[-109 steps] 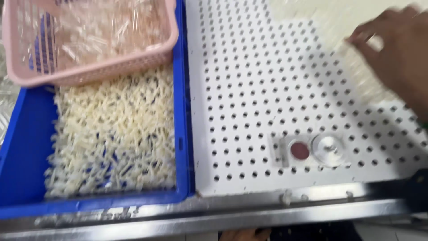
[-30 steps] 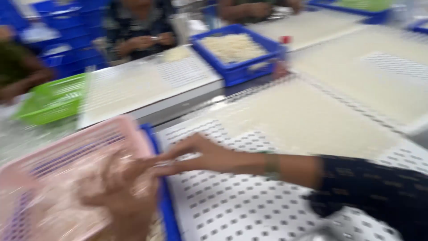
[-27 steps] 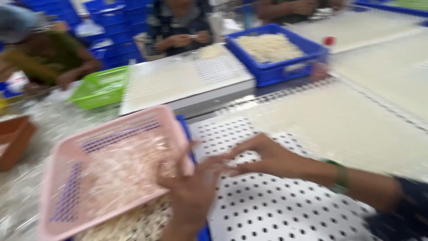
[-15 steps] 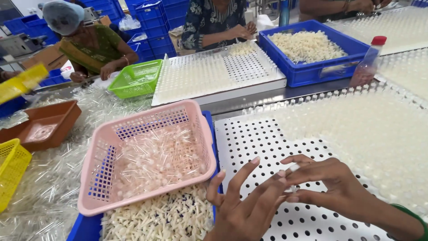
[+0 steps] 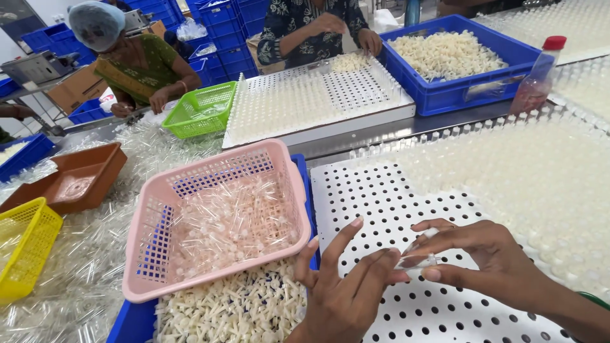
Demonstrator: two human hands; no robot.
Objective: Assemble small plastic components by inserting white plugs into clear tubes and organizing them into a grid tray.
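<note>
My right hand (image 5: 486, 254) pinches a small clear plastic tube (image 5: 419, 260) between thumb and fingers, just above the white perforated board (image 5: 381, 197). My left hand (image 5: 343, 289) hovers beside it with fingers spread, and its fingertips touch the tube's left end. Left of my hands, a pink basket (image 5: 213, 168) of clear tubes rests on a blue crate (image 5: 130, 321) filled with white plastic stems (image 5: 235, 308).
Rows of clear tubes stand in the board's right part (image 5: 540, 171). A red-capped bottle (image 5: 537, 76), another blue crate (image 5: 454, 89), a second filled board (image 5: 305, 101), and green (image 5: 200, 108), brown (image 5: 79, 184) and yellow (image 5: 25, 248) baskets lie beyond. Two other people work at the far side.
The view has swung up from the board and crate to the whole bench. My hands came together over the board and now hold a clear tube between them.
</note>
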